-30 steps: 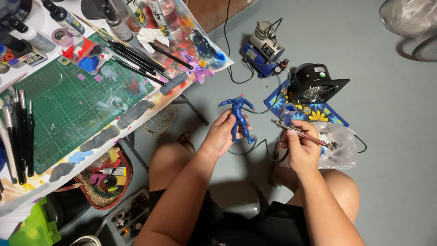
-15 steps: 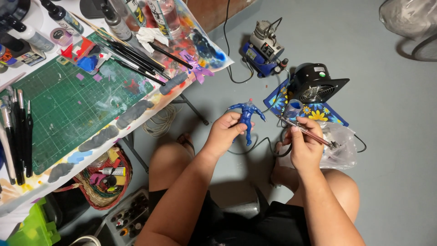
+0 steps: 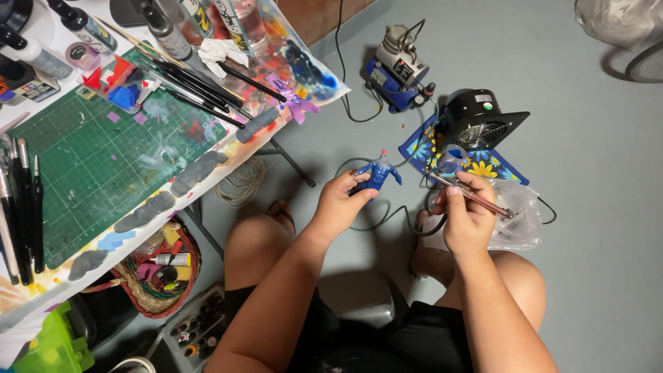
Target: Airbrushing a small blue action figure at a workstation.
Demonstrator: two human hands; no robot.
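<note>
My left hand (image 3: 342, 202) grips a small blue figure (image 3: 378, 174) with a red head, held upright over the grey floor between my knees. My right hand (image 3: 468, 215) is closed around a slim metal airbrush (image 3: 471, 194), whose tip points left toward the figure, a short gap away. A dark hose runs from the airbrush down across the floor. Both forearms reach forward from my lap.
A paint-stained table (image 3: 207, 159) with a green cutting mat (image 3: 97, 166), brushes and bottles fills the left. On the floor sit a blue compressor (image 3: 397, 69), a black fan (image 3: 478, 123) on a flowered cloth, a plastic bag (image 3: 514, 221), a woven basket (image 3: 162, 273) and a paint tray.
My left hand has turned the blue figure from lying sideways to upright and drawn it slightly lower. The right hand with the airbrush has stayed nearly in place.
</note>
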